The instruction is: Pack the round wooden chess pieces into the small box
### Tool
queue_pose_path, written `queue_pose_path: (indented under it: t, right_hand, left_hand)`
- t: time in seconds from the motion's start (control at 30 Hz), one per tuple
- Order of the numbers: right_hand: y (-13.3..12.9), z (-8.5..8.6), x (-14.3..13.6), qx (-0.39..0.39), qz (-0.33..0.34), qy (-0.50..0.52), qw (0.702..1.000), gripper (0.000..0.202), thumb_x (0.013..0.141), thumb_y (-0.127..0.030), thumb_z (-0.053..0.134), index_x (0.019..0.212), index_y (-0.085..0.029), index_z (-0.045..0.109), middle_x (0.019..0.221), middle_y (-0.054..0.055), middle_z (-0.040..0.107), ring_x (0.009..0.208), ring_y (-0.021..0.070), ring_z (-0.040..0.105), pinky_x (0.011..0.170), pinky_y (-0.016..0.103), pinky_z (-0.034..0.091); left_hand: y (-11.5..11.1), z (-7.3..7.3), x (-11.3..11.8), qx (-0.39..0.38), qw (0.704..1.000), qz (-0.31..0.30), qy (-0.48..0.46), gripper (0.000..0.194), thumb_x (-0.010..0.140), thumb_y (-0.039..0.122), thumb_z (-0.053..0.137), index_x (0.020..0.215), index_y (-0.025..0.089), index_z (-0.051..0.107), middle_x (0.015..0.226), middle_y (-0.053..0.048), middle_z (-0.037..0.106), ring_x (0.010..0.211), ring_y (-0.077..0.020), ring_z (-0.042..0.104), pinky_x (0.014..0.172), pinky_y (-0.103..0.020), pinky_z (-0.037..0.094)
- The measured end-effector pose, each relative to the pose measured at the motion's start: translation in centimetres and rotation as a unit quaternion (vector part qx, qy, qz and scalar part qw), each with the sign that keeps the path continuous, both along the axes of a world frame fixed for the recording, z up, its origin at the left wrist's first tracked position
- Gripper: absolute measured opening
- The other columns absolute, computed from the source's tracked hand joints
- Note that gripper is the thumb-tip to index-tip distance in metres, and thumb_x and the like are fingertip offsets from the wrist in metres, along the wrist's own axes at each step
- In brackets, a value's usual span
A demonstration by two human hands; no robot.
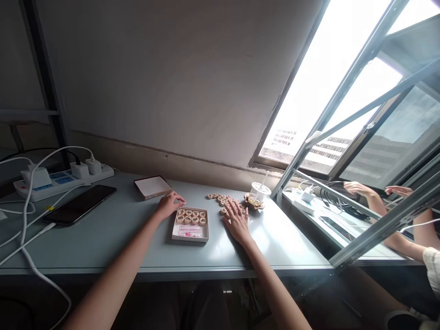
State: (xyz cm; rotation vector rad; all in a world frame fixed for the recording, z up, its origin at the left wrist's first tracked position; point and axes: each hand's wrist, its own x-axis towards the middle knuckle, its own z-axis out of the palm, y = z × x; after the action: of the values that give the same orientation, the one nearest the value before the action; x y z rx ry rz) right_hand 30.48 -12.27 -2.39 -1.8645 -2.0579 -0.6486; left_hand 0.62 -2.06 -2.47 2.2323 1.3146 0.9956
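Note:
A shallow white box lies on the table in front of me. Inside it, two rows of round wooden xiangqi pieces sit above a pink-and-white paper or packet. My left hand is at the box's upper left corner, fingers loosely stretched; nothing shows in its grasp, and whether it touches the rim is unclear. To the right of the box, my right hand lies palm down with fingers spread over a cluster of loose xiangqi pieces, partly hiding them.
Behind my left hand lies the box lid. A lidded cup with a straw and a brown scalloped dish stand beyond the pieces. Leftward are a phone, cables and a power strip. Past the metal frame, another person's hands show.

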Motion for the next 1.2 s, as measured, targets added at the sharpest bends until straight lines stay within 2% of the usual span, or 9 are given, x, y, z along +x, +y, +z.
queue_pose_path:
  t: [0.23, 0.3, 0.4, 0.53, 0.67, 0.8, 1.0, 1.1, 1.2]
  right_hand:
    - [-0.7, 1.0, -1.2, -0.009, 0.050, 0.022, 0.998, 0.023, 0.090, -0.033, 0.041, 0.101, -0.027, 0.060, 0.130, 0.003, 0.047, 0.127, 0.0243, 0.029, 0.104, 0.055, -0.005]
    - [-1.1, 1.4, -1.4, -0.014, 0.070, 0.037, 0.997, 0.021, 0.088, -0.036, 0.045, 0.096, -0.027, 0.061, 0.123, 0.004, 0.052, 0.123, 0.0245, 0.034, 0.104, 0.055, -0.002]
    - [-1.3, 2.5, -2.4, -0.014, 0.078, 0.095, 0.992, 0.022, 0.084, -0.044, 0.050, 0.089, -0.028, 0.064, 0.115, 0.004, 0.054, 0.114, 0.0255, 0.041, 0.101, 0.051, 0.016]
    - [-1.4, 4.6, -6.4, -0.042, 0.143, 0.182, 0.972, 0.026, 0.082, -0.049, 0.051, 0.093, -0.028, 0.064, 0.104, 0.004, 0.059, 0.102, 0.0230, 0.048, 0.085, 0.038, 0.033]
    - [-1.7, 5.5, -12.0, -0.118, 0.261, 0.131, 0.949, 0.019, 0.080, -0.043, 0.058, 0.090, -0.028, 0.062, 0.094, 0.001, 0.064, 0.089, 0.0194, 0.052, 0.079, 0.034, 0.031]
    - [-1.5, 4.7, -14.6, -0.116, 0.270, 0.113, 0.949, 0.020, 0.078, -0.034, 0.064, 0.095, -0.025, 0.059, 0.092, 0.002, 0.066, 0.091, 0.0196, 0.053, 0.078, 0.033, 0.029]
    - [-1.3, 4.1, -14.5, -0.113, 0.268, 0.126, 0.948, 0.013, 0.081, -0.036, 0.060, 0.078, -0.024, 0.064, 0.090, 0.001, 0.066, 0.095, 0.0190, 0.053, 0.080, 0.032, 0.027]
    - [-0.6, 4.2, -13.2, -0.115, 0.255, 0.128, 0.952, 0.019, 0.085, -0.041, 0.052, 0.083, -0.029, 0.066, 0.093, 0.000, 0.066, 0.089, 0.0182, 0.054, 0.079, 0.033, 0.029]
    - [1.0, 3.9, -9.9, -0.071, 0.168, 0.118, 0.976, 0.023, 0.089, -0.039, 0.043, 0.098, -0.030, 0.063, 0.105, 0.002, 0.062, 0.096, 0.0198, 0.052, 0.083, 0.036, 0.032]
  left_hand:
    - [-0.6, 0.6, -0.4, -0.100, 0.994, -0.035, 0.008, 0.043, 0.071, 0.056, 0.052, 0.076, 0.017, 0.070, 0.077, -0.007, 0.068, 0.071, -0.0214, 0.059, 0.062, -0.027, 0.038]
    - [-1.0, 1.0, -0.5, -0.101, 0.994, -0.020, 0.024, 0.041, 0.070, 0.054, 0.054, 0.074, 0.016, 0.070, 0.075, -0.007, 0.068, 0.069, -0.0210, 0.058, 0.059, -0.026, 0.036]
    - [-1.4, 1.4, -0.6, -0.098, 0.995, 0.004, 0.033, 0.039, 0.069, 0.053, 0.056, 0.073, 0.016, 0.070, 0.065, -0.006, 0.066, 0.063, -0.0193, 0.056, 0.055, -0.025, 0.032]
    - [-1.4, 1.4, -0.5, -0.098, 0.995, 0.005, 0.035, 0.040, 0.070, 0.053, 0.054, 0.070, 0.015, 0.069, 0.049, -0.003, 0.057, 0.054, -0.0171, 0.051, 0.052, -0.025, 0.030]
    - [-1.1, 1.0, -0.4, -0.095, 0.995, -0.014, 0.029, 0.039, 0.071, 0.051, 0.053, 0.064, 0.015, 0.066, 0.048, -0.002, 0.057, 0.051, -0.0153, 0.049, 0.052, -0.024, 0.030]
    - [-1.1, 0.9, -0.3, -0.094, 0.995, -0.028, 0.016, 0.038, 0.072, 0.048, 0.051, 0.059, 0.015, 0.063, 0.051, -0.002, 0.058, 0.051, -0.0144, 0.048, 0.053, -0.024, 0.031]
    - [-1.2, 1.0, -0.2, -0.094, 0.995, -0.034, 0.008, 0.035, 0.072, 0.046, 0.052, 0.060, 0.015, 0.062, 0.055, -0.003, 0.059, 0.053, -0.0146, 0.049, 0.054, -0.024, 0.033]
    - [-1.1, 1.0, -0.2, -0.085, 0.996, -0.030, 0.020, 0.035, 0.073, 0.046, 0.051, 0.064, 0.015, 0.064, 0.060, -0.004, 0.062, 0.057, -0.0159, 0.052, 0.055, -0.024, 0.033]
    - [-1.3, 1.0, 0.0, -0.055, 0.997, -0.019, 0.050, 0.033, 0.076, 0.044, 0.047, 0.070, 0.017, 0.065, 0.068, -0.006, 0.065, 0.064, -0.0181, 0.055, 0.057, -0.025, 0.033]
